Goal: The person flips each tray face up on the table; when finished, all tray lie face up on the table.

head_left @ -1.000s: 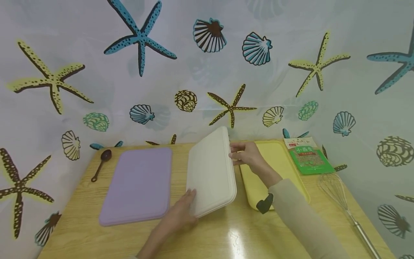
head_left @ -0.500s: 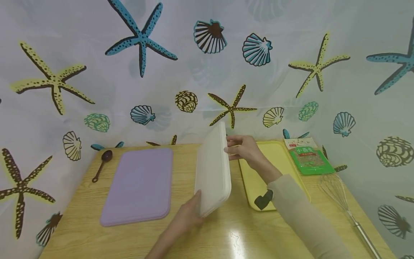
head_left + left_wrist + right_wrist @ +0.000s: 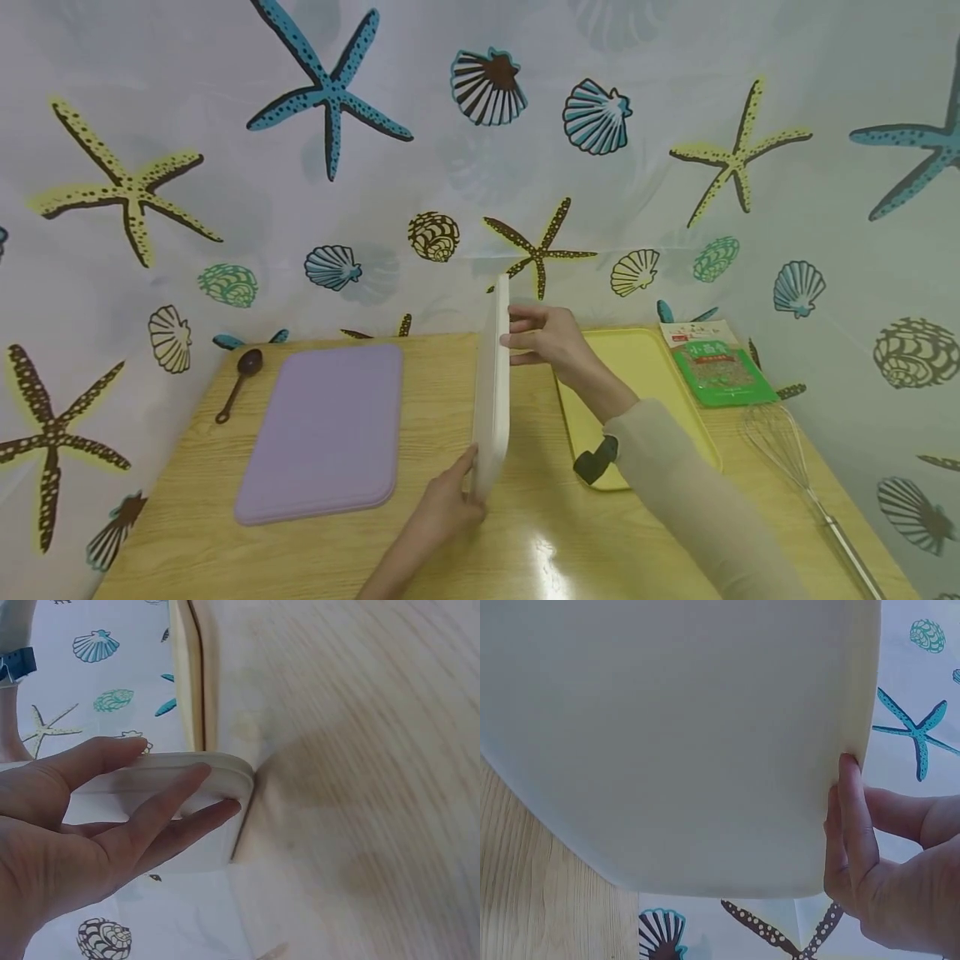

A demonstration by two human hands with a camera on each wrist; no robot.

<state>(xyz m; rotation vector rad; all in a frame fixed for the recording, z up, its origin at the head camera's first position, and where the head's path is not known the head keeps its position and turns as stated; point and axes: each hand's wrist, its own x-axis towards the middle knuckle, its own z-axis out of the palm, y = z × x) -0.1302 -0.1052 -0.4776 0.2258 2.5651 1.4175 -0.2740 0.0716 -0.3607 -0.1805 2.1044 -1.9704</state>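
Note:
A white rectangular tray [image 3: 492,392] stands almost vertical over the middle of the table, seen nearly edge-on in the head view. Its lower near corner is gripped by my left hand [image 3: 444,504], thumb on one side and fingers on the other. My right hand [image 3: 551,340] pinches the raised rim. In the right wrist view the broad, smooth face of the tray [image 3: 667,750] fills much of the frame, with the right hand [image 3: 900,870] at its edge. The left wrist view shows the rounded tray corner [image 3: 229,776] close to the wooden tabletop.
A purple tray [image 3: 322,429] lies to the left beside a dark brown spoon [image 3: 243,375]. On the right are a yellow tray [image 3: 626,358], a green seasoning packet [image 3: 720,371] and a wire whisk [image 3: 802,483]. A patterned curtain [image 3: 480,167] surrounds the table [image 3: 435,392].
The white tray has turned from a slant to almost vertical, its upper edge swinging left. My right hand has moved left with it; my left hand has shifted slightly right.

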